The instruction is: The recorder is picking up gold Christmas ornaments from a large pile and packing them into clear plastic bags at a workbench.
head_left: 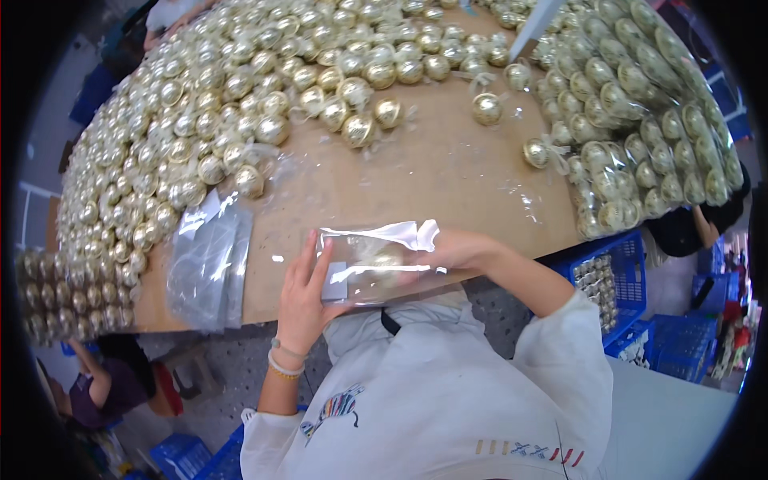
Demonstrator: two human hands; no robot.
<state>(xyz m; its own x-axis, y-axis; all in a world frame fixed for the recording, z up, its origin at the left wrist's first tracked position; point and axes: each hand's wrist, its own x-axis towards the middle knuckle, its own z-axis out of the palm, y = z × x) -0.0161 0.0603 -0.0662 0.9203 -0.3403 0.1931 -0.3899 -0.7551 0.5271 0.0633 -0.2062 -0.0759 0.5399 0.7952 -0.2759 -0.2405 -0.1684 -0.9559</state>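
Observation:
A clear plastic bag (364, 298) is stretched between my two hands at the table's near edge. My left hand (302, 298) grips its left end, with the fingers along the upper face and the thumb at the lower edge. Through the film I see a pale gold ball (386, 262) and a small grey-white card (335, 280). My right hand (448, 251) reaches in at the bag's right end, its fingertips at the ball; glare and film partly hide them. Flat clear bags (210, 268) lie stacked to the left of my left hand.
Gold balls with pale ribbons (200, 120) are heaped over the table's left and far side. Packed bags of balls (640, 160) are piled at the right, more (76, 296) at the left. A white post (538, 28) stands far right. Blue crates (632, 276) sit beside the table. Other people work nearby.

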